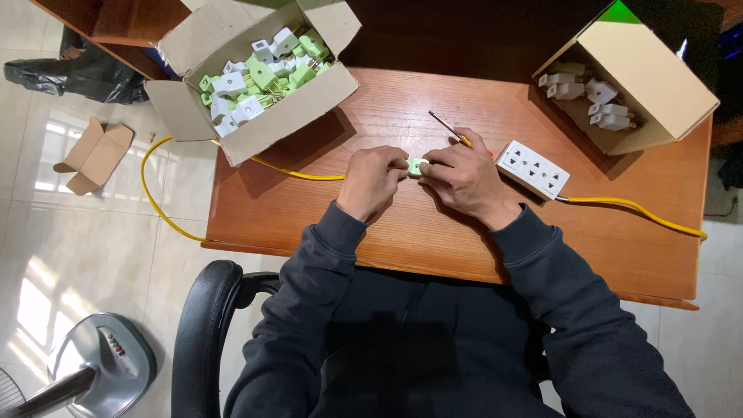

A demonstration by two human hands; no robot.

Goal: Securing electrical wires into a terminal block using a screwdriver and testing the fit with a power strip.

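Observation:
My left hand [374, 181] and my right hand [462, 175] meet over the middle of the wooden table [402, 232], both closed on one small green and white plug [417, 166] between the fingertips. A thin screwdriver [450, 128] with a yellow grip sticks out of my right hand, pointing away and to the left. A white power strip [532, 168] with a yellow cable [635, 207] lies just right of my right hand.
An open cardboard box [288, 116] at the table's far left holds several green and white plugs. Another open box [654, 77] at the far right holds several white ones. A black chair arm [203, 325] and a fan [93, 368] are at lower left.

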